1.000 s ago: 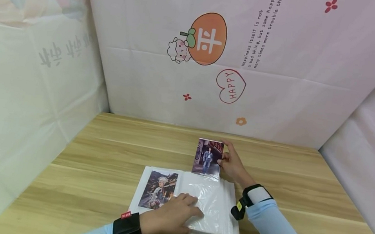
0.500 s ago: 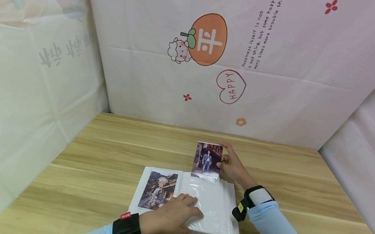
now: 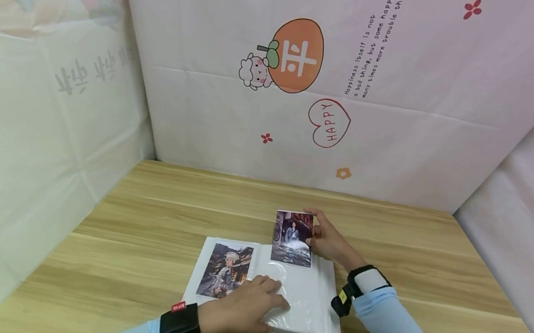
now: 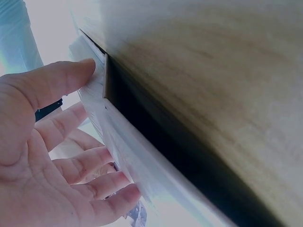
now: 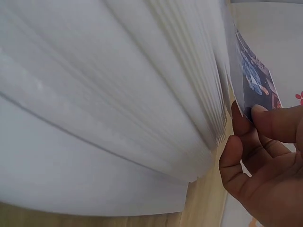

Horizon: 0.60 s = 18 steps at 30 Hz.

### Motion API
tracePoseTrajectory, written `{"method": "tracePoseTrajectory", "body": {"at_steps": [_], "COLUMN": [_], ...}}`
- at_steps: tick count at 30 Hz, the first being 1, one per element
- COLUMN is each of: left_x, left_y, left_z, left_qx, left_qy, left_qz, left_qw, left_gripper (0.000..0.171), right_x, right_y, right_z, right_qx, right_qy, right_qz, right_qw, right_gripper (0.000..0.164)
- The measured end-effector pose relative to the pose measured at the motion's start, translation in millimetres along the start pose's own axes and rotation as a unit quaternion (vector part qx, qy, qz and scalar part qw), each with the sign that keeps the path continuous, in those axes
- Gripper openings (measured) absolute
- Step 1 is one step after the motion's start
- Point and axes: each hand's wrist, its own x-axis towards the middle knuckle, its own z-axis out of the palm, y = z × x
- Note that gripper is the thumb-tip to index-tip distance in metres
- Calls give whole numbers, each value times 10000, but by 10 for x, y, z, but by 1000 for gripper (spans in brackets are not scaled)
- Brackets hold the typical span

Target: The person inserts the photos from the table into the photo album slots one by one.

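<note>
A white photo album (image 3: 301, 309) lies spread on the wooden table, its right page a glossy clear pocket. My right hand (image 3: 330, 240) pinches a photo (image 3: 291, 231) of a standing figure by its right edge, thumb on the picture side in the right wrist view. The photo's lower part is under the clear film at the pocket's top, and its upper part sticks out beyond the album. My left hand (image 3: 249, 305) rests on the album near the spine, fingers spread on the right page. In the left wrist view its fingertips (image 4: 125, 194) touch the page.
Another photo (image 3: 225, 271), of a figure in a pale hat, sits in the left page, its corner partly behind the left hand. A thick stack of page edges (image 5: 189, 85) shows in the right wrist view. Printed cloth (image 3: 202, 118) walls the table's (image 3: 164, 215) back and sides.
My right hand has moved down toward the album, and the photo has slid farther under the clear film of the right page. The left hand stays in place.
</note>
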Motion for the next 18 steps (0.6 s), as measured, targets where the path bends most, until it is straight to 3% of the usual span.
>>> {"method": "tracePoseTrajectory", "body": {"at_steps": [12,18], "left_x": [2,4], "left_y": [-25,-25], "left_z": [5,12], "left_qx": [-26,147], "left_qy": [41,121], "left_qz": [127,147], "left_qw": [9999,9997], "left_gripper": [48,48], "right_x": [25,5], "right_y": [76,73], "right_z": [-1,-14], "right_qx": [-177,-282], "right_qy": [-170,-361], "right_qz": [16,-329], "right_qw": [9997,9984], "right_gripper": [68,57]}}
